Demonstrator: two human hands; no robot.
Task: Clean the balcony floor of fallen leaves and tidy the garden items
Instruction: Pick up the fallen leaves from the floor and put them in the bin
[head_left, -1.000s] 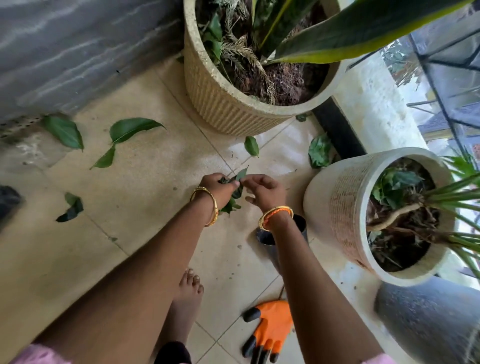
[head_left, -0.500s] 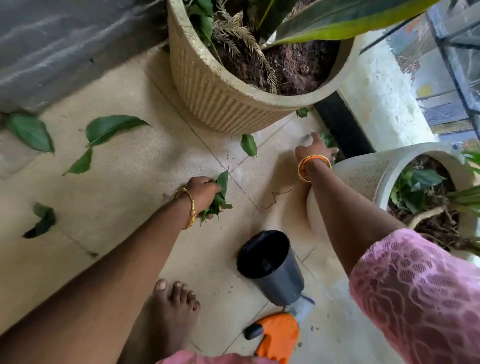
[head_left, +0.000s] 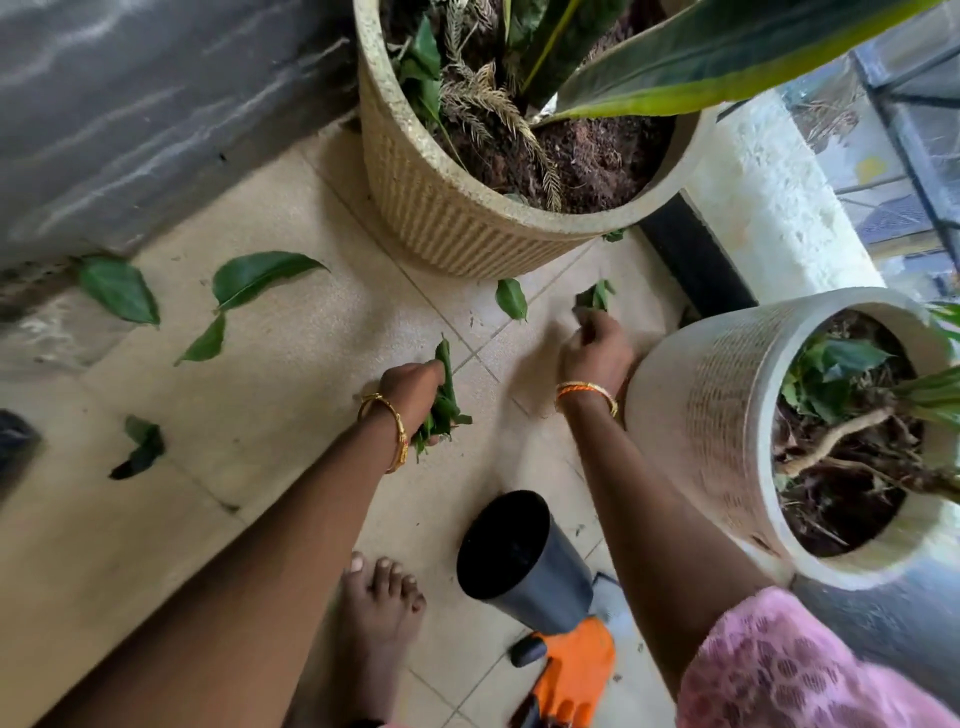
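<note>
Head view: leaf-gathering step. My left hand grips a bunch of green leaves; right hand fingers pinch a crumpled green leaf. Next I'd say: the small green leaf lying loose on the beige tiled floor, near the black plastic pot.
</note>
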